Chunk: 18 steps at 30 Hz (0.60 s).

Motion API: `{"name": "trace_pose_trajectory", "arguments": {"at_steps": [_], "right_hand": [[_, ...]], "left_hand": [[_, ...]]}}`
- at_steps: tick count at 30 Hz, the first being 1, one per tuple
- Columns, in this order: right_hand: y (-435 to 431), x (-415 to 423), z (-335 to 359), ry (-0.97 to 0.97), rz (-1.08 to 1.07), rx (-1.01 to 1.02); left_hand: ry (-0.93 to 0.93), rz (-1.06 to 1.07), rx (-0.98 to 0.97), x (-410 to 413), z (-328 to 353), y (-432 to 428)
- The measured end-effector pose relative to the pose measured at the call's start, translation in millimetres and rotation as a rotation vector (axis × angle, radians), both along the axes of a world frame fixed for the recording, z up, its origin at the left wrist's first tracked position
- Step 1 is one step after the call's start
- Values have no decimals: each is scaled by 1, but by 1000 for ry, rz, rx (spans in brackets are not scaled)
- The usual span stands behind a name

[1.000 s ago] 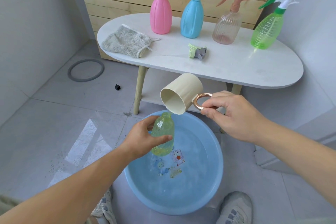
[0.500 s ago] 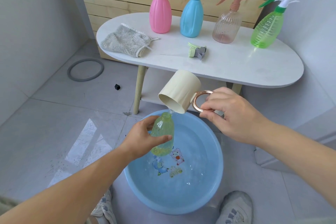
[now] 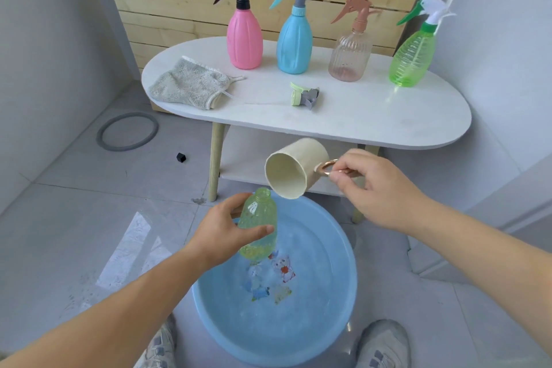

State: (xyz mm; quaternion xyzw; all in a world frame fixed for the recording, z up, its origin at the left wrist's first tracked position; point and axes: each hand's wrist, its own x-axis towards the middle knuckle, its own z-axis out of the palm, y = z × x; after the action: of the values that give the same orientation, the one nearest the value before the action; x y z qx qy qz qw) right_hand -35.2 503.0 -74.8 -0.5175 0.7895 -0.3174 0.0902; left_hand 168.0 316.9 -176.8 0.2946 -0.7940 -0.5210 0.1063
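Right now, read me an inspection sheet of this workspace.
Surface: white table bearing pink sprayer, blue sprayer, clear sprayer, green sprayer.
Job's things: small green bottle, uncapped, tilted over blue basin of water; cream cup tipped, lip near its neck.
Clutter: grey cloth, loose spray head on table; grey ring, black cap on floor.
Hands: left hand curls its fingers round bottle; right hand pinches cup handle.
Cables: nothing seen.
Surroundings: tiled floor, wooden slat wall, shoes.

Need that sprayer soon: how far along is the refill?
Done: spray head is off, lying on the table. In hand: left hand holds the open green bottle over the basin; right hand tips the cup at its mouth. Left: likely topping up and refitting the head.
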Motion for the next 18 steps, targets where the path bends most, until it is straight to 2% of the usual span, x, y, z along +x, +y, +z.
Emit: {"name": "trace_pose_trajectory", "arguments": {"at_steps": [6,10,13,18], "right_hand": [[1,-17,17,-497,-259,-205],[-1,-42,38,-710,-432,-345],[2,-72,51,-796,-528,-385],[8,-123,56,-770,-666,-339]], "left_hand": [[79,-11,-34,-16,34,0],[117,-38,-61,-33,65,-1],[143,-75,-75,-50,91,1],[151,-148,-87,-78,123,1]]}}
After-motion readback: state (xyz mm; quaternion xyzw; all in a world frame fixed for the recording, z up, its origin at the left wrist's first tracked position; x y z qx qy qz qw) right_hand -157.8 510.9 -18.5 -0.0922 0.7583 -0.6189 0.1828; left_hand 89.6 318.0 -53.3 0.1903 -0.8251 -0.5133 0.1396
